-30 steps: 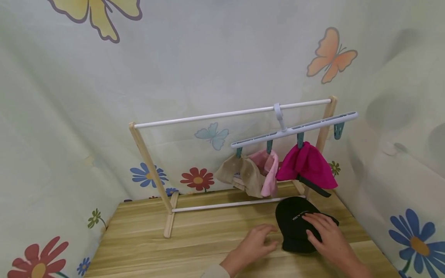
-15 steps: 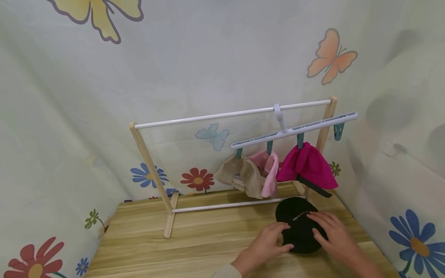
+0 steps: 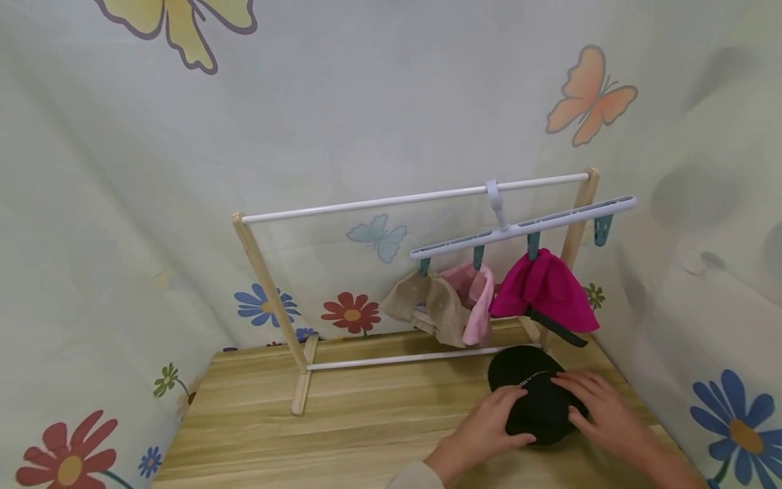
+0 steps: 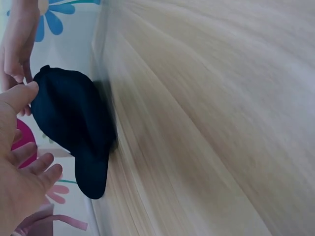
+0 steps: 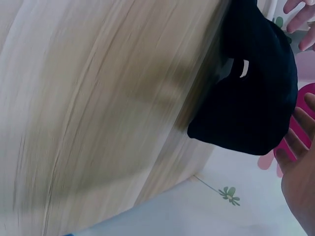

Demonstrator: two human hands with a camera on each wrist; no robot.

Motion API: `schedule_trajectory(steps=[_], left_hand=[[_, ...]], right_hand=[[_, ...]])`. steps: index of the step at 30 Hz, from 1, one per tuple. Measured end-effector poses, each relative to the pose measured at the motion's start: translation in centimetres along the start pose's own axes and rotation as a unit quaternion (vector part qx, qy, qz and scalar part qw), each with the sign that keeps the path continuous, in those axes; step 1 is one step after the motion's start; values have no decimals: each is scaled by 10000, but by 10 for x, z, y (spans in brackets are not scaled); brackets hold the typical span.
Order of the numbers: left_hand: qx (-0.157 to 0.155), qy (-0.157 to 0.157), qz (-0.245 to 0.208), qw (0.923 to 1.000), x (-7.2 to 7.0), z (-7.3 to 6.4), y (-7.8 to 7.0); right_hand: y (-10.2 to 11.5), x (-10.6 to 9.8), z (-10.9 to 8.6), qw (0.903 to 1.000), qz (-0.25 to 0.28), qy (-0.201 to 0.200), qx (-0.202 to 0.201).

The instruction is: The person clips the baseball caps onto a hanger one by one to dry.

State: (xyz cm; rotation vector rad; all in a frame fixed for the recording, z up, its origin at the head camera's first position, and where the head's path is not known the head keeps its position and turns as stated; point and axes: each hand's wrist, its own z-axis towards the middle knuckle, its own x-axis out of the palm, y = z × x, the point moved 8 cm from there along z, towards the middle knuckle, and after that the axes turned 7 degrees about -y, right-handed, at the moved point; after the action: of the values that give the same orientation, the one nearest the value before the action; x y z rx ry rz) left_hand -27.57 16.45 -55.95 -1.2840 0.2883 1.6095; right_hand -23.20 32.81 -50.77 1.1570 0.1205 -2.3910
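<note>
A black cap [image 3: 540, 407] with small pale lettering lies on the wooden table, its brim pointing toward the rack. My left hand [image 3: 485, 424] is at the cap's left side, fingers spread and thumb at its near edge; in the left wrist view the thumb tip meets the crown [image 4: 66, 105]. On the other side, my right hand [image 3: 605, 414] has its fingertips on the cap, fingers loosely bent and not wrapped round it. The right wrist view shows the cap's strap opening [image 5: 241, 69] facing that camera.
Behind the cap stands a rack with a white top bar [image 3: 366, 204]. From it hangs a clip hanger [image 3: 525, 227] bearing a beige cap [image 3: 427, 305], a pink cap [image 3: 479, 305] and a magenta cap [image 3: 544, 295]. One green clip [image 3: 603, 231] at its right end holds nothing.
My left hand has moved right, from beside the black cap to against it. The right hand has shifted slightly right, staying on the cap. The view has turned a little.
</note>
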Motion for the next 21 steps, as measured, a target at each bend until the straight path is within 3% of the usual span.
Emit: schedule_trajectory(steps=[9,15,21], left_hand=[[-126,351,336,9987,9,9,-11],[103,444,802,9957,19,14,-20],[-199,615,890,9939,28,18,-21]], right_hand=[[-10,2,-1,9978,-51,662,-10],[-11,4,-4,9974,-266,636,-221],[-13,5,-6,9970,-340,632,-290]])
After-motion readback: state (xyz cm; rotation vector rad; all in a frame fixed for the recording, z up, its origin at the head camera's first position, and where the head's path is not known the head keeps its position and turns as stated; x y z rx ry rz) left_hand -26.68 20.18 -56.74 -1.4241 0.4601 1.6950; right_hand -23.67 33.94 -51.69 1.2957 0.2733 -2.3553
